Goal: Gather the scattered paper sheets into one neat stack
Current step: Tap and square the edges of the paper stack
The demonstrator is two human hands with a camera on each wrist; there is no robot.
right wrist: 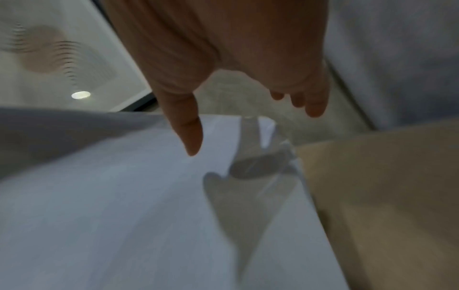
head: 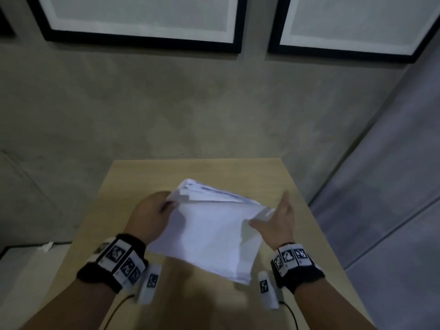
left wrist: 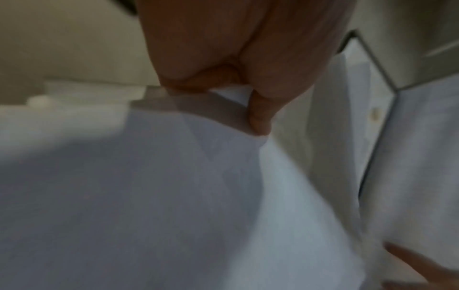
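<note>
A stack of white paper sheets (head: 209, 234) is held tilted above the light wooden table (head: 166, 175), its far edge fanned and uneven. My left hand (head: 170, 203) pinches the stack's far left corner. The left wrist view shows my left hand (left wrist: 238, 86) with the thumb and fingers closed on that corner of the sheets (left wrist: 149, 196). My right hand (head: 271, 213) is at the stack's right edge, fingers straight and pointing away. In the right wrist view my right hand (right wrist: 253, 127) is spread, and its thumb lies on the top sheet (right wrist: 124, 215).
The table stands against a grey concrete wall (head: 214, 103) with two black-framed pictures (head: 142, 17) hanging above it. A grey panel (head: 392, 186) runs along the right. Thin black cables (head: 290, 315) trail from my wrists over the near table edge. Bare tabletop (right wrist: 385, 186) lies right of the stack.
</note>
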